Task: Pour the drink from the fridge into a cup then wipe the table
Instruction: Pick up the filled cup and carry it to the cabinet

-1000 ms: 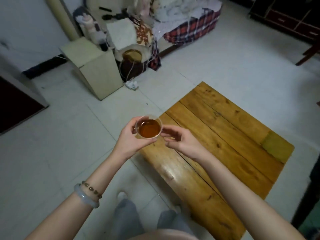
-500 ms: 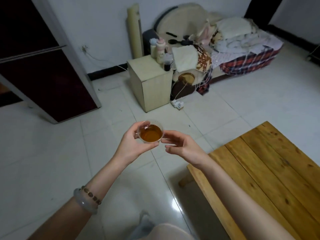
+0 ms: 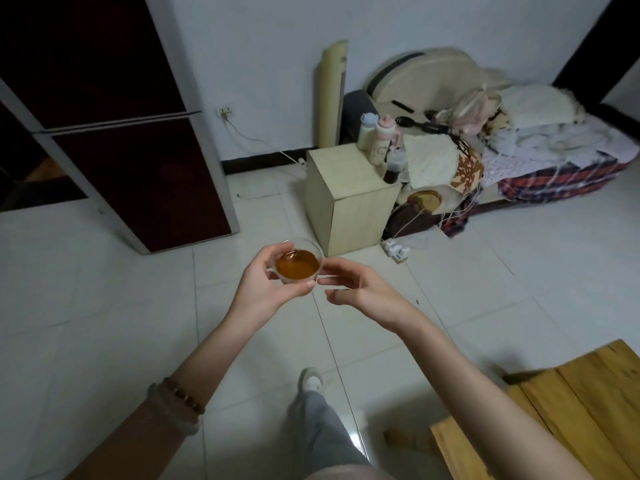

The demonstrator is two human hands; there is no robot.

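My left grip (image 3: 266,289) curls round the clear cup (image 3: 313,247), holding it upright in the air above the tiled floor (image 3: 104,306), with amber drink (image 3: 297,266) near its rim. My right grip (image 3: 360,289) is loosely spread and holds nothing, its fingertips just beside the cup's right wall; I cannot tell if they touch. The wooden table (image 3: 571,410) lies well apart, its corner at lower right.
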